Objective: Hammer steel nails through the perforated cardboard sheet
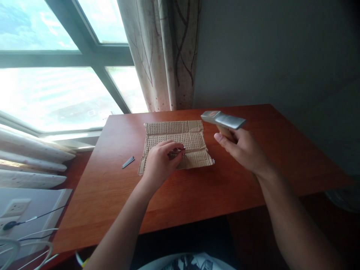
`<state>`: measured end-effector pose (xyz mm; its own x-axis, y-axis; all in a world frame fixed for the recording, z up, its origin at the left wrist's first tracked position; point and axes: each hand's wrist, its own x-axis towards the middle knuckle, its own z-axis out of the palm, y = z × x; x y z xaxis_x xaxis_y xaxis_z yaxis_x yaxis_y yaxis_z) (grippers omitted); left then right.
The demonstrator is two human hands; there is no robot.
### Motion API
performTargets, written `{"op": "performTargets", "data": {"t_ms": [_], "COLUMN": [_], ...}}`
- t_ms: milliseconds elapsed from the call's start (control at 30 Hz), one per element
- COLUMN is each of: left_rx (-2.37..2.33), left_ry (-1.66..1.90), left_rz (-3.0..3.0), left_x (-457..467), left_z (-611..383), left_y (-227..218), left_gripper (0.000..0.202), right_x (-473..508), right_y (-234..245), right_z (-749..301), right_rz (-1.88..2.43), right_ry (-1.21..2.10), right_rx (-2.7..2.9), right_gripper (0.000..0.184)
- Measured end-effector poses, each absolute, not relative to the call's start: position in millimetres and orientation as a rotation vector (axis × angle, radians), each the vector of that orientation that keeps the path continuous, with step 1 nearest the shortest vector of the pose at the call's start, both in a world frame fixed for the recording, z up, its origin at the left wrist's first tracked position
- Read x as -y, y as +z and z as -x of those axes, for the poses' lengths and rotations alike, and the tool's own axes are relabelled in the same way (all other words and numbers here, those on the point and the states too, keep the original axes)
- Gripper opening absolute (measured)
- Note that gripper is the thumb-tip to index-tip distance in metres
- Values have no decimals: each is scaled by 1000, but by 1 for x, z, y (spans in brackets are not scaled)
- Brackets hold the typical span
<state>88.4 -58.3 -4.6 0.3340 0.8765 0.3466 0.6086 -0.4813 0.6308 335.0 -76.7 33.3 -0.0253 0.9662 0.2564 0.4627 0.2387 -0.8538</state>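
My right hand (pixel 244 150) is wrapped round the wooden handle of a hammer (pixel 225 120), its metal head raised above the table on the right. Over the perforated cardboard (pixel 174 127), my left hand (pixel 163 157) is closed in a pinch. Between thumb and forefinger shows the small dark end of what looks like a nail (pixel 184 148); most of it is hidden by the fingers. The cardboard is brown, creased and covered in rows of small holes, with a plainer strip near its front right. Left of it lie several loose metal nails (pixel 128 162) in a small bunch.
All of this is on a reddish-brown wooden table (pixel 202 195). A window (pixel 56 93) and a patterned curtain (pixel 160 56) stand behind and to the left. Beyond the table's left edge are a wall socket (pixel 17 207) and cables (pixel 33 240).
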Motion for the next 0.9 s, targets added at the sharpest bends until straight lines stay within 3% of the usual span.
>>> {"op": "performTargets", "data": {"t_ms": [200,900], "left_rx": [-1312,-1320], "left_ry": [926,814], "left_rz": [-2216,-2210], "left_x": [58,56], "left_z": [-89,-90], "left_y": [-2,6], "left_gripper": [10,9], "right_x": [94,95], "right_y": [53,72], "right_z": [-324,-308], "right_rz": [1395,1716], "right_ry": [661,632], "right_rx": [2005,2227], "right_gripper": [34,36]}}
